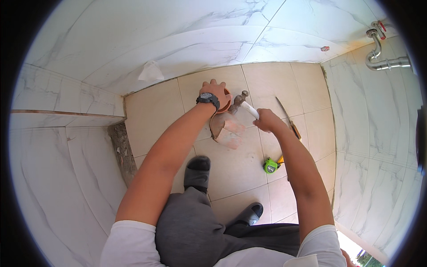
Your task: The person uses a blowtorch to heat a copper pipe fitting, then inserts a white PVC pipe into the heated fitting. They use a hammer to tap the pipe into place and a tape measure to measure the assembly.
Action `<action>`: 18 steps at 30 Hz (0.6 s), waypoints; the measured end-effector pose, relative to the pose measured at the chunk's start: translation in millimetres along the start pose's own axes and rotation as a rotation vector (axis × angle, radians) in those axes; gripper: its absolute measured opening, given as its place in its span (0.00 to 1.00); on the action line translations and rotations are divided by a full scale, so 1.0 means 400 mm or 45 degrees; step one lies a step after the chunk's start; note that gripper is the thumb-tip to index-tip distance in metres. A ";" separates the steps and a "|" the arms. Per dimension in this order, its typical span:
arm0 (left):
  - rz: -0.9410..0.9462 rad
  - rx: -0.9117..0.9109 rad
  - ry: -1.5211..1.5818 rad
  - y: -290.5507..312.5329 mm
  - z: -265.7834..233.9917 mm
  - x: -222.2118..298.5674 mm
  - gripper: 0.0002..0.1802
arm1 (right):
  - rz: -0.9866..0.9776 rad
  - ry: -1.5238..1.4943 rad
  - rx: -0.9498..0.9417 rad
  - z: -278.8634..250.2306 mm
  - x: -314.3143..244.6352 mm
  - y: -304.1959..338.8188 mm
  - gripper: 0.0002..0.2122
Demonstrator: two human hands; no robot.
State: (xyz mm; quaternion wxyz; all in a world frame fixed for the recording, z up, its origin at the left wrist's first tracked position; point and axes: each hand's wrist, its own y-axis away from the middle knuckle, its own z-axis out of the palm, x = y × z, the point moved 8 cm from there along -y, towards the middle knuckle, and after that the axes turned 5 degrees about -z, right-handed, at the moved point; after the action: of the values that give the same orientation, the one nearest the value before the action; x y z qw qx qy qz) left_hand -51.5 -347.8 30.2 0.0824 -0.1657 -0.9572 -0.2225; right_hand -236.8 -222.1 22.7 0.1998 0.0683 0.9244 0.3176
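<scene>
My left hand (214, 92), with a black watch on its wrist, is closed over an orange-brown, round, hollow pipe-like piece (225, 105) on the tiled floor. Its rim shows beside my fingers; the rest is hidden beneath the hand. In my right hand (267, 121) is a hammer (249, 109), gripped by its white handle. The metal head lies just right of the round piece; whether they touch I cannot tell. Directly below both sits a dusty grey-and-pink chunk (228, 130), whose kind is unclear.
A long thin blade with a brown handle (295, 130) lies right of my right hand. Nearer me is a green tape measure (270, 166), partly beside my forearm. Marbled walls surround the beige floor (240, 169). A rough strip (122, 151) edges it at left; a chrome drain pipe (387, 64) juts from the right.
</scene>
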 end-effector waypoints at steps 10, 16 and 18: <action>-0.218 -0.018 0.242 0.034 0.015 -0.097 0.43 | -0.108 0.352 -0.052 -0.082 -0.127 -0.055 0.13; -0.352 -0.048 0.314 0.058 0.035 -0.140 0.46 | -0.109 0.498 -0.091 -0.097 -0.167 -0.084 0.14; -0.321 -0.077 0.308 0.054 0.036 -0.135 0.46 | -0.113 0.500 -0.094 -0.091 -0.161 -0.085 0.14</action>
State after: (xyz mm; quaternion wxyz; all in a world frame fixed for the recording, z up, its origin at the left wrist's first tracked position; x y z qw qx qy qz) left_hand 5.2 -338.3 13.6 0.1635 -0.0189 -0.9464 -0.2780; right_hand -193.1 -285.4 49.0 0.0318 -0.0432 0.9355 0.3493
